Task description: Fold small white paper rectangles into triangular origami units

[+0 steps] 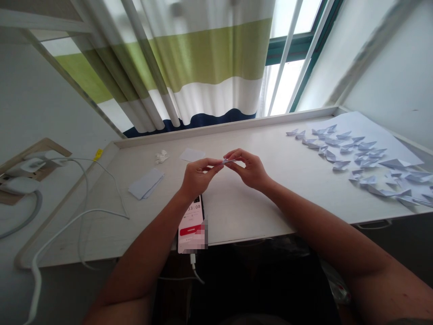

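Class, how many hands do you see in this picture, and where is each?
2: the left hand and the right hand, side by side above the desk, both pinching a small folded paper.

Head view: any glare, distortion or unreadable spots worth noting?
Head view: window nearly blown out white; apparent wide-angle stretch near the edges; deep shadow below the desk; pixelation over the phone at lower right; folds on the held paper too small to read.
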The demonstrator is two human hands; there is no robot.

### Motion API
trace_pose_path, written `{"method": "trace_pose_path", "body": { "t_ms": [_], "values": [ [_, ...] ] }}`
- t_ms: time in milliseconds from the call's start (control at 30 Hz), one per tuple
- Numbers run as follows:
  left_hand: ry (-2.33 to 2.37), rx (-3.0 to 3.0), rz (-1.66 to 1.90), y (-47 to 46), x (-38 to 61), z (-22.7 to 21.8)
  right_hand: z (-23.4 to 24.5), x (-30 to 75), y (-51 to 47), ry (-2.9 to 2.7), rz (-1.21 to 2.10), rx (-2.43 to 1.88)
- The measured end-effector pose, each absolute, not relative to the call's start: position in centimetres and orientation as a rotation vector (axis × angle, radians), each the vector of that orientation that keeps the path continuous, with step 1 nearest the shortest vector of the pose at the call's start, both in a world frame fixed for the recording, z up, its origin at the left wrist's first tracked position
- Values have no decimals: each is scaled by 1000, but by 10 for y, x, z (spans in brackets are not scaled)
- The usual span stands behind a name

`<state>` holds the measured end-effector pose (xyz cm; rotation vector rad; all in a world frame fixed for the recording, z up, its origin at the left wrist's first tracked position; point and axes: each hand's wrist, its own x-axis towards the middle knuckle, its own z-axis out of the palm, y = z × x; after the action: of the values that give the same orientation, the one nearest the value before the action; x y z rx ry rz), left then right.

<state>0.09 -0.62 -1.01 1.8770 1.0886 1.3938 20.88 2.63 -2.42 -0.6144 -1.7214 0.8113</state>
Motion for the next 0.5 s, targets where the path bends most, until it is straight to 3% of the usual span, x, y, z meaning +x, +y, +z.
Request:
{"method": "trace_pose_path", "body": {
  "t_ms": [500],
  "values": [
    [1123,1893,1466,-4,0,-10,-22,212,26,-1842,625,-572]
  ]
}}
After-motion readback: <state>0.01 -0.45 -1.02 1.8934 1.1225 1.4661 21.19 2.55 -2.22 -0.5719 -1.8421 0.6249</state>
